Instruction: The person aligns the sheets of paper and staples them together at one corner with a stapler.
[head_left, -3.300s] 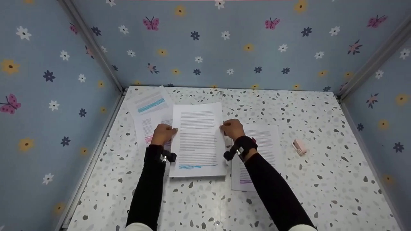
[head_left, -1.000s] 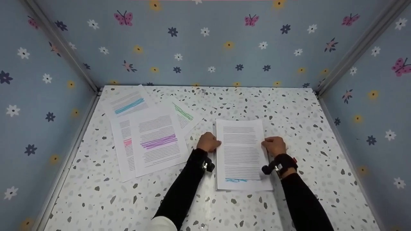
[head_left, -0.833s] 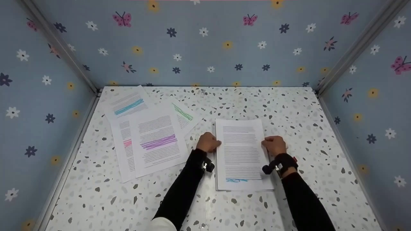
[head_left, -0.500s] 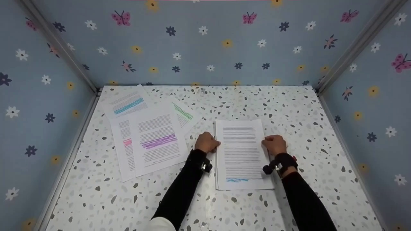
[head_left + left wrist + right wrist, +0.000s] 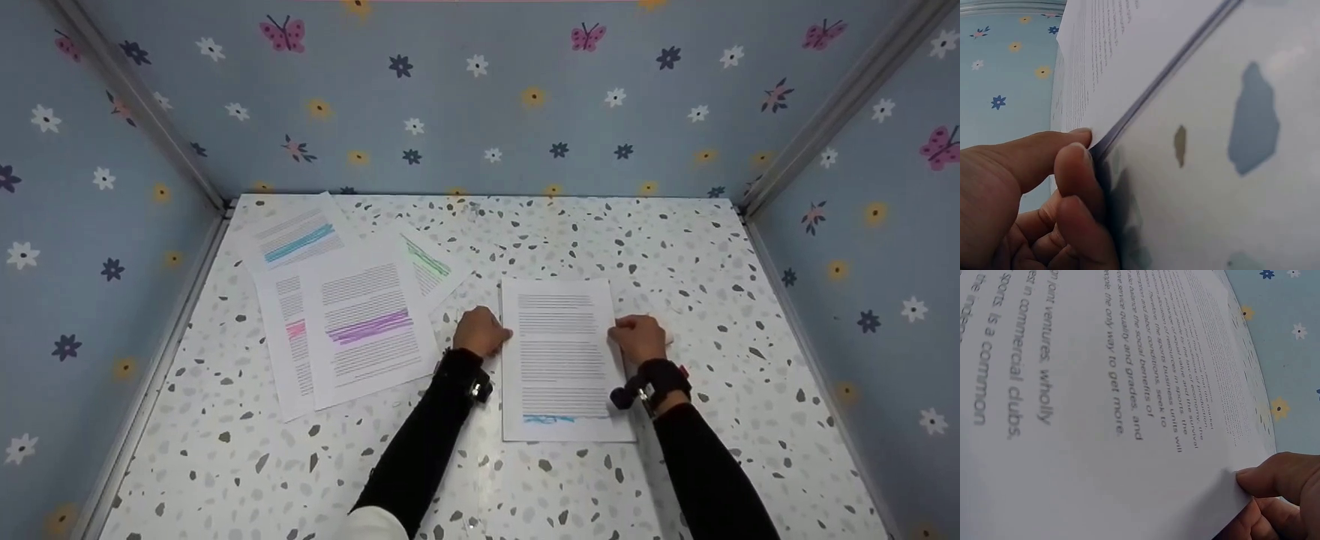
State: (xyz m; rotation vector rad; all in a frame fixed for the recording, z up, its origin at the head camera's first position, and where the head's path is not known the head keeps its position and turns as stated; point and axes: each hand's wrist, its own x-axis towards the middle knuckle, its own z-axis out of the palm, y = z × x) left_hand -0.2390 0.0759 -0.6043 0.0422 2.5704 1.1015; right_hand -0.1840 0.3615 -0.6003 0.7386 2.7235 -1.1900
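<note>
In the head view, a stack of printed paper sheets (image 5: 562, 360) lies right of centre, with a blue highlighter mark near the bottom of its top page. My left hand (image 5: 482, 332) pinches the stack's left edge between thumb and fingers. Opposite it, my right hand (image 5: 639, 339) pinches the right edge. The left wrist view shows my thumb on top of the paper (image 5: 1145, 34) and fingertips against its edge, where more than one layer shows. Seen from the right wrist, the thumb presses on the printed page (image 5: 1084, 455) with the other fingers curled beneath.
Several loose sheets overlap at the left, including a purple-marked sheet (image 5: 375, 337), a blue-marked sheet (image 5: 296, 232) and a green-marked sheet (image 5: 429, 262). They lie on a speckled white tabletop (image 5: 420, 480). Floral panels (image 5: 480, 97) enclose its back and sides.
Both hands have carried the blue-marked sheet rightward onto the papers there, uncovering the purple- and green-marked sheets. Since half a second ago, the stack's left edges have come closer into line.
</note>
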